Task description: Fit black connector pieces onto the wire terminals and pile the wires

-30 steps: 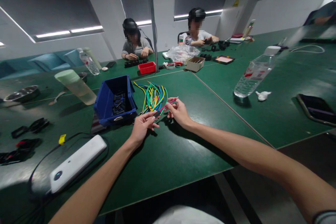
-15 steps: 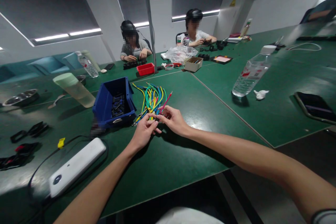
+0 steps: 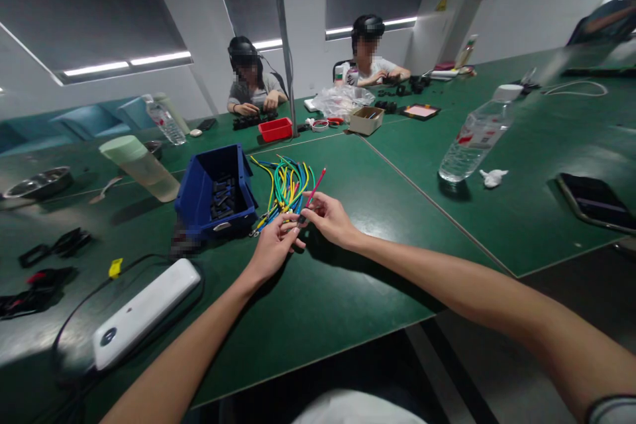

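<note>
- Drawn in since a second ago: right hand point(image 3: 334, 217), fingertips closed on an upward-tilted red wire point(image 3: 317, 187), right of the blue bin point(image 3: 213, 162).
- Left hand point(image 3: 272, 246) pinches a black sleeve point(image 3: 301, 219) at its lower end; joining seems unfinished.
- Beyond, beside the bin: loose coloured wires point(image 3: 285, 185), seemingly unworked.

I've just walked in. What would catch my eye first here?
Probably the tangle of yellow, green and blue wires mid-picture on the green table. Just in front, the left hand and right hand hold a red wire with a black piece. Left of the tangle sits a blue bin.
</note>
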A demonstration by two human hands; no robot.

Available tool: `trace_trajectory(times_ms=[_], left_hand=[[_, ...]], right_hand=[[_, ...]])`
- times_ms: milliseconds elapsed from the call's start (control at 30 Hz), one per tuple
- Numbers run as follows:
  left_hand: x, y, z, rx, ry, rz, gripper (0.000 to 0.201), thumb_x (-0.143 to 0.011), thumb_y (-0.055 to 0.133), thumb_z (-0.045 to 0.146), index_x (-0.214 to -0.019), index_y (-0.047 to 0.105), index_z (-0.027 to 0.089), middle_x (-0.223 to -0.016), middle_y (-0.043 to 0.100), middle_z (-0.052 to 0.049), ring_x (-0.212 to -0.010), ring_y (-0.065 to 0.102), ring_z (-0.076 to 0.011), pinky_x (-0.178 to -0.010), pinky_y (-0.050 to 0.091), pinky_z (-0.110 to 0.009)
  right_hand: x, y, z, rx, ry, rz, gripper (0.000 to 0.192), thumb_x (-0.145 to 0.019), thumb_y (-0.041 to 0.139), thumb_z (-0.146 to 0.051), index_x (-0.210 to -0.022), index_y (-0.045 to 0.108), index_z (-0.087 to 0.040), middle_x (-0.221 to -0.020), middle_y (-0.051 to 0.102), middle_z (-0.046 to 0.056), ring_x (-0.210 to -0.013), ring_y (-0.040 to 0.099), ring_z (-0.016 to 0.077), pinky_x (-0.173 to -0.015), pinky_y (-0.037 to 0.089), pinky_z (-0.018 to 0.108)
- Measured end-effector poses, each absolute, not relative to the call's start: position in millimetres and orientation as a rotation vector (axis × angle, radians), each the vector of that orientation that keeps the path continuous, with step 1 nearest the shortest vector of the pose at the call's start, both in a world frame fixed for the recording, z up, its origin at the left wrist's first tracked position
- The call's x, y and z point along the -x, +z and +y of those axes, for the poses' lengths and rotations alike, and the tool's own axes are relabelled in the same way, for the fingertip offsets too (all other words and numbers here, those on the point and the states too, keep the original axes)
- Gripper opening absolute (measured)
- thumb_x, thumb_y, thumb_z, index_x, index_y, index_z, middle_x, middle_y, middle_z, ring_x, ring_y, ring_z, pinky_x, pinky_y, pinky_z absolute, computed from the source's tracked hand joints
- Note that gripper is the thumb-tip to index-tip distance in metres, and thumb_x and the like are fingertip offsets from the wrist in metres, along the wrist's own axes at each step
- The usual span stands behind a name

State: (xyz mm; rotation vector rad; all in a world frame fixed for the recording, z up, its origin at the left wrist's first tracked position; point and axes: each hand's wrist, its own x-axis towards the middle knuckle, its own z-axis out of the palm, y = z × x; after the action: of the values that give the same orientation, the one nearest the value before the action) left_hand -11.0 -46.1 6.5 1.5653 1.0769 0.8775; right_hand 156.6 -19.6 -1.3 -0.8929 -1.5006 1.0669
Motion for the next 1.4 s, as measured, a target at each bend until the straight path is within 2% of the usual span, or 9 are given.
trace_trajectory(times_ms=[233, 467, 700, 833, 1000, 1167, 1400], left_hand=[[11, 6, -47, -1.559, 0.894, 1.069, 0.034, -0.084, 0.056, 0.038, -0.11, 0.053, 0.016, -0.1, 0.067, -0.008, -0.061, 0.065, -0.0124, -0.051, 0.043, -0.021], [10, 6, -47, -1.552, 0.922, 1.073, 0.039, -0.085, 0.055, 0.039, -0.115, 0.054, 0.014, -0.099, 0.067, -0.01, -0.053, 0.058, -0.0085, -0.051, 0.043, -0.022], [9, 8, -47, -1.56, 0.921, 1.088, 0.042, -0.082, 0.058, 0.042, -0.114, 0.056, 0.014, -0.101, 0.068, -0.012, -0.055, 0.061, -0.0107, -0.049, 0.043, -0.022], [11, 9, -48, -1.645, 0.93, 1.133, 0.035, -0.082, 0.057, 0.039, -0.108, 0.059, 0.016, -0.098, 0.069, -0.009, -0.059, 0.064, -0.0137, -0.05, 0.047, -0.024], [19, 12, -46, -2.005, 1.078, 1.337, 0.018, -0.083, 0.053, 0.028, -0.091, 0.066, 0.018, -0.087, 0.07, -0.005, -0.069, 0.066, -0.0165, -0.066, 0.051, -0.029], [23, 14, -42, -2.155, 1.116, 1.432, 0.02, -0.084, 0.049, 0.022, -0.096, 0.065, 0.019, -0.095, 0.07, -0.006, -0.084, 0.065, -0.0194, -0.076, 0.051, -0.031], [23, 11, -39, -2.328, 1.146, 1.345, 0.023, -0.084, 0.049, 0.018, -0.1, 0.065, 0.019, -0.112, 0.065, -0.009, -0.109, 0.058, -0.0217, -0.1, 0.043, -0.041]], right_hand=[[-158, -4, -15, 0.873, 1.1, -1.518, 0.049, -0.082, 0.057, -0.026, -0.129, 0.048, -0.018, -0.079, 0.057, -0.001, -0.061, 0.059, 0.0096, -0.059, 0.049, 0.024], [-160, -3, -11, 0.876, 1.117, -1.521, 0.053, -0.079, 0.06, -0.025, -0.129, 0.049, -0.014, -0.076, 0.057, -0.001, -0.063, 0.052, 0.0084, -0.058, 0.044, 0.021], [-162, 0, -6, 0.852, 1.174, -1.521, 0.057, -0.077, 0.06, -0.022, -0.131, 0.048, -0.011, -0.073, 0.06, -0.001, -0.06, 0.052, 0.0082, -0.057, 0.043, 0.021], [-163, 0, -6, 0.864, 1.116, -1.575, 0.058, -0.077, 0.058, -0.021, -0.133, 0.047, -0.011, -0.076, 0.062, 0.0, -0.062, 0.053, 0.0089, -0.058, 0.044, 0.022], [-164, 4, -9, 0.867, 1.012, -1.666, 0.055, -0.082, 0.053, -0.023, -0.136, 0.045, -0.015, -0.087, 0.064, 0.002, -0.063, 0.052, 0.0094, -0.06, 0.045, 0.024], [-171, 7, -7, 0.992, 0.894, -1.706, 0.054, -0.082, 0.052, -0.026, -0.135, 0.046, -0.016, -0.072, 0.057, -0.002, -0.05, 0.038, 0.0063, -0.048, 0.034, 0.019], [-192, 15, 15, 1.073, 0.733, -1.622, 0.055, -0.081, 0.051, -0.03, -0.134, 0.049, -0.015, -0.068, 0.054, -0.003, -0.053, 0.041, 0.0082, -0.052, 0.037, 0.022]])
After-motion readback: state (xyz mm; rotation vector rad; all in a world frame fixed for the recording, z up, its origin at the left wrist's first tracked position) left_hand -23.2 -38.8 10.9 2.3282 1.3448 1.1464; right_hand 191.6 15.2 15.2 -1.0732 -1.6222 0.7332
